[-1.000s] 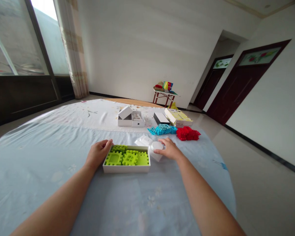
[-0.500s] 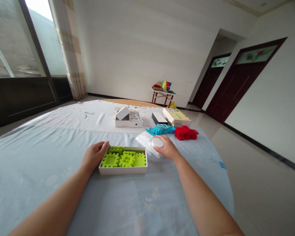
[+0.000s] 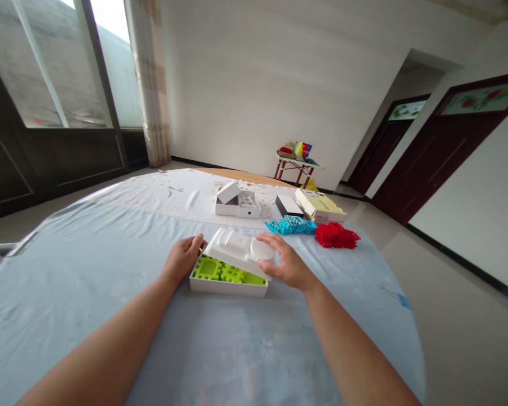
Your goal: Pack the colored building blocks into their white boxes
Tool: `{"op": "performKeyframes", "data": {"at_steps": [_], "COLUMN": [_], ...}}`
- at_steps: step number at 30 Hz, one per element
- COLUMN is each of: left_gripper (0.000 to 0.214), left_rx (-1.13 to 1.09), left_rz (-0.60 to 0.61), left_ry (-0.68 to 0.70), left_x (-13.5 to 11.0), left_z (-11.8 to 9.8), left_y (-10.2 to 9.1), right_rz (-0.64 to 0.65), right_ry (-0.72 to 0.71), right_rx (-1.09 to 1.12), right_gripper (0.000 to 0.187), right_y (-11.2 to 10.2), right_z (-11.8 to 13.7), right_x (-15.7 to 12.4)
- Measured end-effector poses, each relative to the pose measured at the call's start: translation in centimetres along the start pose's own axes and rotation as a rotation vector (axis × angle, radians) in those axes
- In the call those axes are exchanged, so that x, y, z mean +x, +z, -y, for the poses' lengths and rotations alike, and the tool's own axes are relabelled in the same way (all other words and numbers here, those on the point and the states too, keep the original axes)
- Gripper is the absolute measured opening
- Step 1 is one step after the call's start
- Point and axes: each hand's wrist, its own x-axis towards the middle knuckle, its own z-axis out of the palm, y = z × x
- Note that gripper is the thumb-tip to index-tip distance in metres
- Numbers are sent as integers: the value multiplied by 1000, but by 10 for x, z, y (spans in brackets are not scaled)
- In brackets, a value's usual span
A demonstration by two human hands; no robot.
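Observation:
A shallow white box (image 3: 228,287) on the table holds several lime-green notched building blocks (image 3: 209,267). My right hand (image 3: 285,260) grips a white moulded plastic tray (image 3: 228,243) by its round raised part. The tray tilts over the back of the box and hides some of the blocks. At the box's back left corner is my left hand (image 3: 185,256), its fingers bent together against the corner and the tray's left end. Whether it pinches the box wall or the tray's edge I cannot tell.
Beyond the tray lie a blue pile of blocks (image 3: 291,225) and a red pile (image 3: 336,235). Farther back stand an opened white box (image 3: 237,203), a black-and-white box (image 3: 288,206) and a yellow-and-white box (image 3: 319,206). A pale blue cloth (image 3: 88,287) covers the table.
My right hand has lifted the white tray off the cloth and brought it left, over the green blocks. My left hand stays at the box's corner. The view has turned slightly left.

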Motion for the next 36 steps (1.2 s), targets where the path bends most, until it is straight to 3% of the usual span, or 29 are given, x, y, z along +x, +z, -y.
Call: {"op": "performKeyframes", "data": {"at_steps": [8, 19, 32, 36], "left_gripper": [56, 46, 47, 47], "left_rx": [-90, -83, -74, -62], "left_rz": [10, 94, 173, 205], "left_ry": [41, 104, 74, 85], "left_x": [4, -1, 1, 2], "left_z": [8, -2, -5, -5], "left_y": [1, -1, -4, -5], "right_rz": [185, 214, 211, 241], "right_ry": [-33, -75, -48, 5], "right_rx": [-10, -43, -19, -2], "right_gripper": [49, 48, 47, 59], "right_y": [14, 13, 14, 9], "right_z": [10, 8, 5, 3], "right_x": [4, 2, 0, 1]}}
